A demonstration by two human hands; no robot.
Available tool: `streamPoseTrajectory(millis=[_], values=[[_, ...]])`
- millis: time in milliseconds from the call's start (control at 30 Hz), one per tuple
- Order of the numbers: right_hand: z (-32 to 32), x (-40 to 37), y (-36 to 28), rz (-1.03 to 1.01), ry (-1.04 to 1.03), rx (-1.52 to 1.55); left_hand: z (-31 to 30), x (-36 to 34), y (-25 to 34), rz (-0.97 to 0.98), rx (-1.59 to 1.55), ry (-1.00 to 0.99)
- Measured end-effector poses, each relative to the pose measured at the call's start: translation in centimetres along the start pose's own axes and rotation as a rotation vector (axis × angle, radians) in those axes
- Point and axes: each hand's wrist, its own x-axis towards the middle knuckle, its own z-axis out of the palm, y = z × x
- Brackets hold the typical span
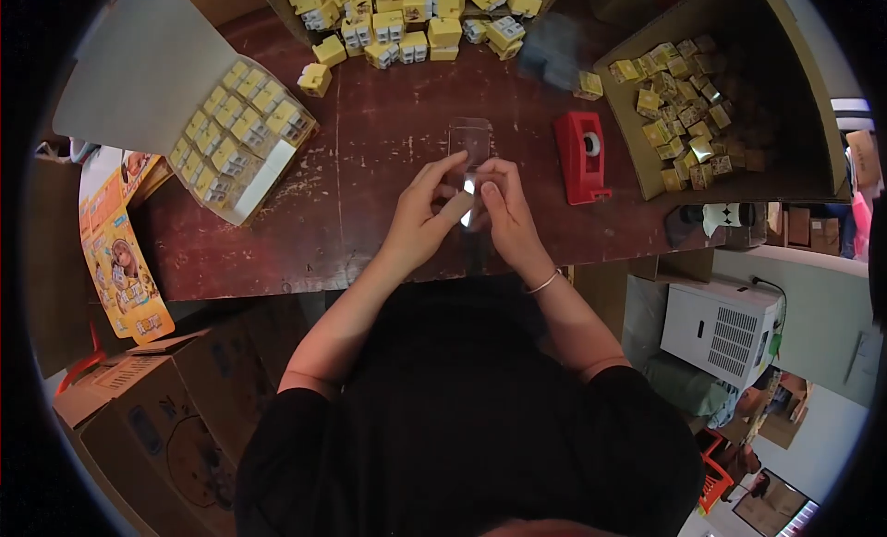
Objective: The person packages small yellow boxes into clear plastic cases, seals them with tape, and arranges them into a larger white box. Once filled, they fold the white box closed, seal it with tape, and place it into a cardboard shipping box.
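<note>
Both hands meet over the near part of the table, holding a thin clear plastic package [471, 138] whose far end sticks out past the fingertips. My left hand [420, 215] has its fingers closed on the left side of it. On the right side, my right hand [511, 221] pinches it with thumb and curled fingers. Light glints brightly off the plastic between the hands, and its near part is partly hidden by the fingers. To the right of my right hand stands a red tape dispenser [579, 160].
At left, an open white carton [263, 188] holds rows of small yellow boxes. More yellow-and-white boxes [388, 24] are heaped at the back. A cardboard box [637, 158] with small yellow boxes lies at right, beside a blurred grey-blue shape [550, 54]. Orange printed sheets [125, 260] hang at the left edge.
</note>
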Motion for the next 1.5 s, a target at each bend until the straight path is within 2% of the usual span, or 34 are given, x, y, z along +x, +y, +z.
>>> streamPoseTrajectory(millis=[67, 100, 133, 167, 233, 267, 333, 400, 467, 500, 567, 700, 767, 833, 867, 900, 933, 967, 1100, 1167, 1267, 1333, 1367, 1400, 1433, 1467, 1500], values=[[-0.2, 0.0, 1.5, 0.013, 0.017, -0.063, 0.0, -0.1, 0.0, 0.024, -0.034, -0.087], [-0.1, 0.1, 1.9, -0.072, 0.017, 0.072, 0.2, -0.2, -0.2, 0.018, -0.038, -0.085], [0.1, 0.1, 2.1, -0.160, 0.018, 0.209, 0.4, -0.1, -0.4, 0.103, -0.050, -0.037], [0.1, -0.2, 1.9, -0.158, 0.016, 0.211, 0.5, -0.1, -0.5, 0.189, -0.061, 0.009], [0.4, -1.3, -0.2, 0.066, -0.047, 0.433, 0.7, -0.3, -0.2, 0.177, -0.181, 0.022], [0.0, -1.3, -0.3, 0.067, -0.045, 0.436, 0.8, -0.4, -0.1, 0.164, -0.304, 0.034], [-1.0, -1.3, -0.3, 0.215, -0.249, 0.305, 0.6, -0.4, 0.8, 0.205, -0.225, 0.032], [-1.6, -1.2, -0.1, 0.218, -0.233, 0.296, 0.0, 0.0, 0.8, 0.246, -0.148, 0.029], [-1.8, -1.1, 0.3, 0.222, -0.224, 0.288, -1.6, 1.1, -0.1, 0.335, -0.035, -0.177], [-1.7, -1.1, 0.5, 0.210, -0.216, 0.223, -1.5, 1.0, 0.2, 0.331, -0.033, -0.176], [-1.7, -1.0, 0.7, 0.194, -0.213, 0.156, -1.2, 1.1, 1.0, 0.156, -0.047, -0.137], [-1.7, -1.1, 0.8, 0.184, -0.230, 0.164, -1.2, 1.3, 1.2, 0.257, 0.038, -0.105], [-1.5, -1.3, 1.0, 0.166, -0.233, 0.178, -1.3, 1.3, 2.2, 0.065, -0.126, -0.110], [-1.5, -1.2, 1.2, -0.006, -0.240, 0.101, -1.4, 1.5, 2.5, 0.067, -0.115, -0.107], [-1.5, -1.3, 0.8, -0.008, -0.240, 0.101, -1.4, 1.6, 2.5, 0.072, -0.104, -0.104], [-1.4, -1.6, 0.1, 0.086, -0.240, 0.153, -1.6, 1.7, 2.4, 0.075, -0.102, -0.104], [-1.4, -1.8, -0.5, 0.181, -0.239, 0.205, -1.7, 1.8, 2.0, 0.183, 0.011, -0.129], [-1.4, -1.8, -0.9, 0.178, -0.238, 0.204, -1.8, 1.8, 1.7, 0.290, 0.124, -0.154], [-1.5, -2.0, -0.5, 0.197, -0.216, 0.232, -1.2, 0.8, 1.6, 0.259, 0.101, -0.173], [-1.5, -2.0, -0.3, 0.189, -0.190, 0.249, -0.2, 0.2, 1.8, 0.273, 0.089, -0.089], [-0.9, -1.8, -0.1, 0.206, -0.147, 0.268, -0.2, -0.1, 0.8, 0.246, 0.067, -0.097], [-0.8, -1.6, 0.8, -0.035, -0.133, 0.208, -0.5, 0.3, 0.5, 0.284, 0.104, -0.151], [-1.6, -1.2, 0.7, -0.037, -0.125, 0.201, -0.6, 0.6, 0.3, 0.320, 0.141, -0.207], [-2.7, -0.5, 0.3, -0.133, -0.136, -0.039, -0.6, 0.9, 0.8, 0.326, 0.131, -0.216], [-3.9, 0.0, -0.2, -0.224, -0.145, -0.280, -0.8, 1.3, 1.8, 0.233, 0.055, -0.251], [-4.9, 0.1, -1.1, -0.222, -0.132, -0.286, -0.9, 1.8, 2.3, 0.140, -0.017, -0.288], [-5.9, 0.1, -2.7, -0.058, -0.131, -0.024, -1.2, 2.6, 1.7, 0.026, -0.473, -0.261]])
